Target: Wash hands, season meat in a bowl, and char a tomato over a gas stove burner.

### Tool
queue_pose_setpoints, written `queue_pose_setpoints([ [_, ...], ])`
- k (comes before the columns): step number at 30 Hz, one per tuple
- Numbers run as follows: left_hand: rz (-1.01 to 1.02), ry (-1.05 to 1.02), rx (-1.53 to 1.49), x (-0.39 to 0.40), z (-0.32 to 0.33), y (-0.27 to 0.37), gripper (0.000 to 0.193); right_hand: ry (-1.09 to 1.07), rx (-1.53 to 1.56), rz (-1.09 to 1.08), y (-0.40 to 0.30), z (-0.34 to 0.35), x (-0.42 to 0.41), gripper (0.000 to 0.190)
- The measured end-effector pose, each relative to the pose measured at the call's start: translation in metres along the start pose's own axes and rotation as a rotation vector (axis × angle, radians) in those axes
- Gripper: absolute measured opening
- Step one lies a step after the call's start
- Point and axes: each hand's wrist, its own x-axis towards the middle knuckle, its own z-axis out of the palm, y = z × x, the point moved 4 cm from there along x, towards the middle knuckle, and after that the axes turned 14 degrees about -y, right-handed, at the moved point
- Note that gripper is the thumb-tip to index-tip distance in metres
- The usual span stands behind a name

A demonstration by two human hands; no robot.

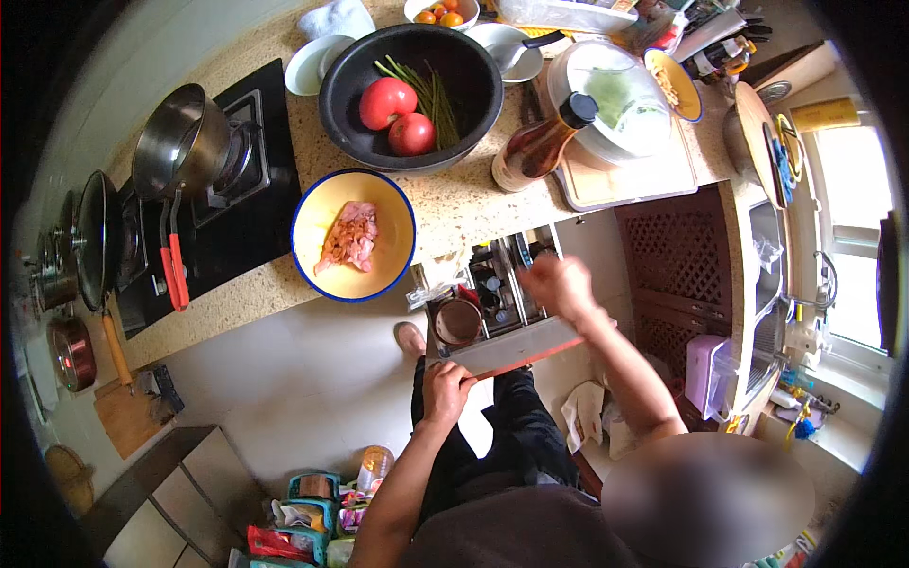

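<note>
A pulled-out drawer [522, 346] below the counter holds jars, a round brown container [458, 321] and long utensils. My left hand [447, 390] rests on the drawer's front edge at its left end, fingers curled over it. Above the drawer's right part is my right hand [561, 284], blurred, its fingers bent; whether it holds anything cannot be told. On the counter above, a yellow enamel bowl [307, 263] with a blue rim contains raw meat pieces [351, 238]. A large black bowl [412, 167] holds two tomatoes [389, 103] and green stalks [444, 106].
A dark sauce bottle [529, 157] stands beside a cutting board [667, 177] and a covered steamer-like container [607, 106]. At left, a steel pan [160, 153] with red handles sits over the gas hob [263, 263]. Filled baskets [312, 479] stand low behind.
</note>
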Motion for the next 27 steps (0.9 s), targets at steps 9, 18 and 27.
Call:
queue_pose_setpoints([
  [9,-0.033,-0.081,0.033,0.004,0.008,-0.002,0.015,0.518,-0.194,-0.276,-0.123,-0.207,0.034,0.047],
  [18,-0.088,-0.142,0.027,0.004,0.005,-0.004,0.016,0.524,0.086,-0.189,-0.073,-0.190,-0.055,0.029],
  [27,-0.038,-0.147,0.033,0.008,0.005,-0.002,0.015,0.354,0.248,-0.014,-0.022,-0.102,-0.083,0.025],
])
